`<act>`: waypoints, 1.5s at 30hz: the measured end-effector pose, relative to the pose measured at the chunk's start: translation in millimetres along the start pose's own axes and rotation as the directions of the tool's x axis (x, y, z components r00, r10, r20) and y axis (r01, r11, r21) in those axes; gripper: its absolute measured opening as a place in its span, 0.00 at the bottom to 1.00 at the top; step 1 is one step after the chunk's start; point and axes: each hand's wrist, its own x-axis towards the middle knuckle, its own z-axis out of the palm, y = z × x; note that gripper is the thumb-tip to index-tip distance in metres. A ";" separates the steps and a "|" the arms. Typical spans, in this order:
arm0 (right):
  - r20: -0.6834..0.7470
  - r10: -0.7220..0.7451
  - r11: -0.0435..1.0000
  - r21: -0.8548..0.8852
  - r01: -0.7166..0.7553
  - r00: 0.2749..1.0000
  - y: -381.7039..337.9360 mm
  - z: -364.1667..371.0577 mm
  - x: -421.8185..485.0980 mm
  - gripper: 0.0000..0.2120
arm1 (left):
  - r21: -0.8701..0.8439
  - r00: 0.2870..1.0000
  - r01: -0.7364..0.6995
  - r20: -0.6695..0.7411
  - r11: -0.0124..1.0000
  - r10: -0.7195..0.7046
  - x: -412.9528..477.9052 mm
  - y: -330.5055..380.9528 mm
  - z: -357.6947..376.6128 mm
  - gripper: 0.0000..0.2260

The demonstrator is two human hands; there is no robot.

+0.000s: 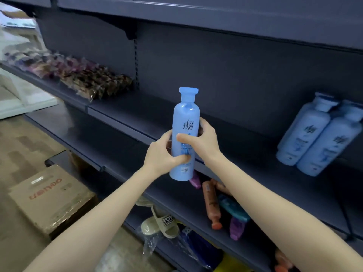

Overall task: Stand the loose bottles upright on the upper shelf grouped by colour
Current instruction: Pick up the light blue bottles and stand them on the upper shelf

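**Pale blue bottle held upright, short of the upper shelf**

Before the dark upper shelf (121, 112), clasped in both hands: a pale blue bottle (184, 134), cap up, roughly vertical, in the air and touching no board. Left hand (163, 154) wrapped round the lower body from the side, thumb across the label; right hand (202, 138) closed round the middle from behind, thumb on the front. Both firmly clamped on the plastic.

Well to the right on the same shelf, two more pale blue bottles (316, 134), upright and touching each other, a likely home for this one. On the lower shelf (275, 228), lying loose on their sides: an orange bottle (211, 203), a teal bottle (233, 209) and two purple bottles (236, 228).

Risks, as judged: a tall, narrow body and a small base, so easily toppled if released off plumb or too near the front lip; a knock against the standing pair if slid in carelessly, with both likely to fall; smooth plastic, so a slip possible while passing from two hands to one.

Surface: flat dark metal, seemingly smooth, with plenty of bare board between hands and pair. Farther left, packets of dried goods (88, 77). Below, a sandal (163, 224) in plastic wrap; on the pale floor, a cardboard box (51, 197).
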 end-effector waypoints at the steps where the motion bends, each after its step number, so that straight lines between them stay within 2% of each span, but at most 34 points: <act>1: -0.023 0.005 1.000 -0.009 -0.005 1.000 -0.5 -4.8 -0.2 0.24 | -0.010 1.000 -0.015 0.021 1.000 0.015 4.1 1.7 3.6 0.29; 5: -0.113 0.034 0.998 -0.048 -0.039 0.993 -2.5 -22.5 -3.3 0.23 | -0.055 0.992 -0.074 0.100 0.996 0.080 18.7 8.1 20.8 0.25; 8: -0.213 0.069 0.995 -0.057 -0.083 0.975 -3.2 -33.3 -6.9 0.24 | -0.092 0.978 -0.104 0.173 0.990 0.119 27.7 12.8 32.3 0.27; 13: -0.376 0.112 0.991 -0.026 -0.131 0.920 -4.5 -51.5 -17.9 0.24 | -0.141 0.942 -0.135 0.289 0.981 0.171 37.0 25.2 51.0 0.31; 22: -0.571 0.125 0.982 -0.043 -0.182 0.811 1.2 -91.5 -41.4 0.21 | -0.196 0.853 -0.171 0.461 0.966 0.244 43.1 50.2 103.1 0.32; 29: -0.648 0.118 0.964 -0.107 -0.243 0.752 12.5 -135.7 -50.1 0.18 | -0.189 0.829 -0.167 0.505 0.968 0.242 44.5 68.9 153.5 0.32; 36: -0.676 0.107 0.955 -0.134 -0.264 0.729 30.7 -183.7 -48.4 0.17 | -0.175 0.838 -0.167 0.493 0.970 0.233 51.8 89.8 204.4 0.34; 45: -0.671 0.038 0.960 -0.182 -0.214 0.741 52.9 -216.8 -40.9 0.25 | -0.219 0.850 -0.096 0.490 0.971 0.195 63.9 100.0 245.7 0.34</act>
